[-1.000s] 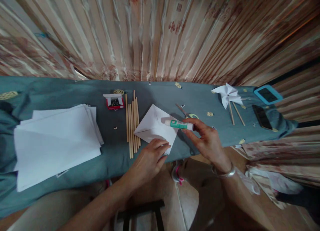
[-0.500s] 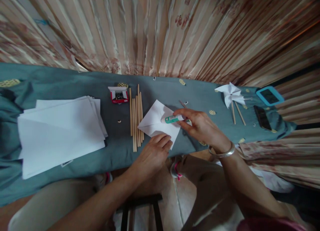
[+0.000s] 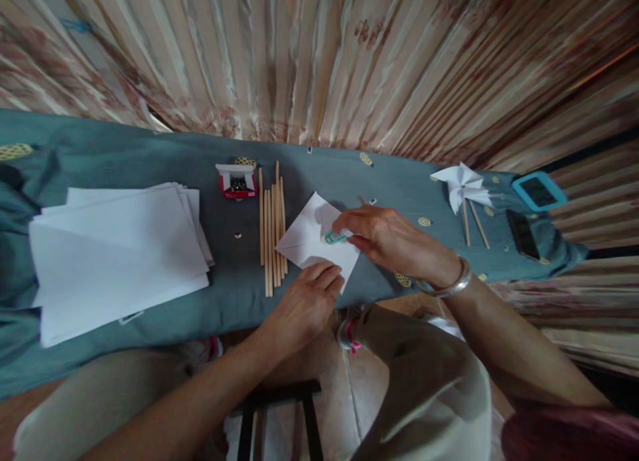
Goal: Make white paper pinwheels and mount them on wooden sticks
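Since the earlier frame the right hand [image 3: 392, 238] has slid inward over the folded paper square [image 3: 304, 235], and less of the glue stick [image 3: 337, 236] shows past its fingers. That hand is clamped on the glue stick, whose green end is over the middle of the square. The left hand [image 3: 305, 305] lies with fingers together on the square's near side; whether its thumb pinches the edge, I cannot tell.

The square's near corner comes close to the front edge of the tablecloth [image 3: 319, 165], while its left corner overlaps the wooden dowels [image 3: 269, 228]. Bare cloth stretches behind the square to the curtain [image 3: 279, 62], and from the right hand to the pinwheel [image 3: 462, 185].

Counted: one square, one glue stick, one pinwheel with two sticks [image 3: 471, 223] by it, one red-and-white box [image 3: 238, 193] of small metallic pieces, one smartphone [image 3: 522, 233], one blue-framed device [image 3: 540, 191], at least six dowels, and one paper stack [image 3: 120, 261], its sheets uncountable.
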A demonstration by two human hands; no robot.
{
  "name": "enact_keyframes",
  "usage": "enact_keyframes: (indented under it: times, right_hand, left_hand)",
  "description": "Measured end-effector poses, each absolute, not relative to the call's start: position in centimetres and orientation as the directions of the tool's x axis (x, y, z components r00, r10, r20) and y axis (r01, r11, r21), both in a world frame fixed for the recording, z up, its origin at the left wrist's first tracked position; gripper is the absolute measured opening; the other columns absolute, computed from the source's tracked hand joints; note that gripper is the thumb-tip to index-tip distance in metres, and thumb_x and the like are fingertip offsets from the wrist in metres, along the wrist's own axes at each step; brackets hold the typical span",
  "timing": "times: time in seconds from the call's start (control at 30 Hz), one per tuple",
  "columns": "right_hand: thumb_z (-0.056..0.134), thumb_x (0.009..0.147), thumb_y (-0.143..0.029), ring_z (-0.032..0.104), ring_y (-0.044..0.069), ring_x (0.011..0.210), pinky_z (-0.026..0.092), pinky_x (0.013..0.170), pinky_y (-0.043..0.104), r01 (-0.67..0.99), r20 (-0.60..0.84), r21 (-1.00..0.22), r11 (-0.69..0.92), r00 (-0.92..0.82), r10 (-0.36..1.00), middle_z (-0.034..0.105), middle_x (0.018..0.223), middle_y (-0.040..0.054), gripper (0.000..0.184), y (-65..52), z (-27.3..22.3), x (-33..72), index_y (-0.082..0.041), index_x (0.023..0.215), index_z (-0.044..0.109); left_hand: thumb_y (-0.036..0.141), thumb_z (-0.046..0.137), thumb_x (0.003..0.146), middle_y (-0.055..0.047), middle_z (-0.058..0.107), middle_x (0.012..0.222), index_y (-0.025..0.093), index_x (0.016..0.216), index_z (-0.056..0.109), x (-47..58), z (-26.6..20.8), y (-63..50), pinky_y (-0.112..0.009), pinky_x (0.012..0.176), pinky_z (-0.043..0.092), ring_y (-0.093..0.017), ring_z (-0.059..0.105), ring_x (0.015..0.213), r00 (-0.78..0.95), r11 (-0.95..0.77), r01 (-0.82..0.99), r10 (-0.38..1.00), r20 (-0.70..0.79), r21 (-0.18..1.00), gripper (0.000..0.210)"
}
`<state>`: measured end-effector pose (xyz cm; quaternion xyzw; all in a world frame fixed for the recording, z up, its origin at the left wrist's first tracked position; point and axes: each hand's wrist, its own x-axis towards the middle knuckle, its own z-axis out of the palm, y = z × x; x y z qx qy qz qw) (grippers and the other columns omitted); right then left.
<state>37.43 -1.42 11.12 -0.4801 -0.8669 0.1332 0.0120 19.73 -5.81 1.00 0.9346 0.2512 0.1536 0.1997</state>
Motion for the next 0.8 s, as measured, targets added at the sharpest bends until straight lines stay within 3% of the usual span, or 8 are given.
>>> enact_keyframes:
  times: [0.17, 0.53, 0.8]
  right_hand:
    - [0.052, 0.084, -0.001, 0.064, 0.021, 0.093, 0.044, 0.079, 0.029, 0.829, -0.143, -0.189, 0.527, -0.554, 0.820, 0.071, 0.098, 0.0112, 0.030, -1.1, 11.4, 37.2, -0.011, 0.108, 0.066]
    - [0.054, 0.093, -0.021, 0.065, 0.022, 0.082, 0.039, 0.069, 0.029, 0.865, -0.119, -0.017, 0.502, -0.500, 0.858, 0.071, 0.093, 0.0130, 0.021, -1.6, 10.9, 37.1, -0.009, 0.109, 0.061]
    - [0.049, 0.097, -0.034, 0.065, 0.021, 0.064, 0.025, 0.055, 0.029, 0.872, -0.192, 0.209, 0.442, -0.406, 0.893, 0.070, 0.069, 0.0103, 0.030, -1.3, 11.9, 35.2, -0.012, 0.086, 0.064]
  left_hand:
    - [0.015, 0.049, 0.092, -0.011, 0.063, 0.129, 0.010, 0.116, 0.061, 19.7, 1.3, -5.8, -0.039, 0.106, 0.042, -0.025, 0.052, 0.124, 0.827, -0.783, 0.429, 0.540, 0.153, 0.450, 0.027]
    - [0.016, 0.049, 0.092, -0.011, 0.062, 0.128, 0.010, 0.113, 0.062, 19.8, 1.2, -6.0, -0.039, 0.106, 0.042, -0.026, 0.051, 0.124, 0.827, -0.786, 0.431, 0.541, 0.156, 0.443, 0.026]
    - [0.016, 0.049, 0.092, -0.013, 0.061, 0.131, 0.009, 0.115, 0.061, 19.8, 1.3, -5.9, -0.041, 0.108, 0.041, -0.026, 0.050, 0.125, 0.836, -0.786, 0.433, 0.533, 0.130, 0.441, 0.027]
